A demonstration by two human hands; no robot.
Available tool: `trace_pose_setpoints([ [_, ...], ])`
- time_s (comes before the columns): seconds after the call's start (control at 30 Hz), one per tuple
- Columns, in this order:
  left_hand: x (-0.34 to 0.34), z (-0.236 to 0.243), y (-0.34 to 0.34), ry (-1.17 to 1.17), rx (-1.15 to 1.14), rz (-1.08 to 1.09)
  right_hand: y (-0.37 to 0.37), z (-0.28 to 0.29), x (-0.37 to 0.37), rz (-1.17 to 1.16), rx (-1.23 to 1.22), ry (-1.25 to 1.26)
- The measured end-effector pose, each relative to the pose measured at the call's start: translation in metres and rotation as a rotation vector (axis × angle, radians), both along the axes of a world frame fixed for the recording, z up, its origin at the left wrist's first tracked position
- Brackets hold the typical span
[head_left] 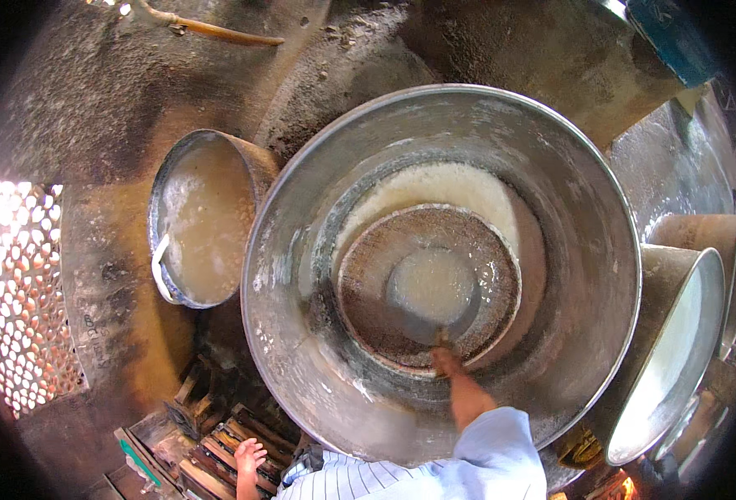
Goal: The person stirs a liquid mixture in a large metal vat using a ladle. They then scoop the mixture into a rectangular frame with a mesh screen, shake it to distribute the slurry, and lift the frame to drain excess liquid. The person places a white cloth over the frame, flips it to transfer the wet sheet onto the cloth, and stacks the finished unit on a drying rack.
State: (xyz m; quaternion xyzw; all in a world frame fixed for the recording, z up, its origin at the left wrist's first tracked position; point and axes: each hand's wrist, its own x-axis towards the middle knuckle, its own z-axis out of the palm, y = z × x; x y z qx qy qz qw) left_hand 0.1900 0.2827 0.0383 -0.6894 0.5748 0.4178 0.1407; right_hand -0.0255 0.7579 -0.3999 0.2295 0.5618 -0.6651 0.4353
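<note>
A big silver pot (589, 250) takes up the middle, open at the top. Inside it sits a round brown bowl (368, 275), a little below the pot's middle. Milky liquid (460, 179) shows past the bowl at 12 o'clock. I cannot tell if the bowl floats or rests on something

Out at 9 o'clock is a wall full of holes (22, 300), with bright light coming through. At 4 o'clock, just beside the big pot, a tall pot (672, 271) leans over with white liquid in it. At 10 o'clock a smaller pot (258, 167) holds cloudy tan liquid. At 7 o'clock lies a pile of wood (218, 458)

In the middle of the bowl is a round, pale, cloudy patch (435, 279) with a grey edge

The left hand (250, 455) is at 7 o'clock, over the wood, palm up, with its fingers loose and apart and nothing in it. The right hand (446, 361) is at the bowl's 6 o'clock edge, with its fingers bent. It is blurry, so I cannot tell if it grips the rim or a short handle
</note>
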Motion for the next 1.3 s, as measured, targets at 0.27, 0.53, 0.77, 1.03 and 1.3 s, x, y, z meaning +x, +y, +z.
trace_pose_setpoints([
  [0.27,-0.016,-0.004,-0.027,0.122,0.021,-0.115,-0.192,0.102,-0.027,-0.712,-0.502,-0.561],
  [0.53,-0.059,-0.067,-0.045,0.287,0.208,-0.239,-0.096,0.321,0.005,-0.802,-0.381,-0.110],
  [0.77,-0.104,-0.090,-0.051,0.388,0.270,-0.315,-0.007,0.454,0.115,-0.963,-0.188,-0.066],
  [1.03,-0.079,-0.073,-0.054,0.270,0.256,-0.239,-0.009,0.412,0.079,-0.924,0.089,-0.121],
  [1.3,-0.045,-0.046,-0.039,0.175,0.121,-0.175,0.102,0.180,-0.111,-0.059,1.254,0.435],
])
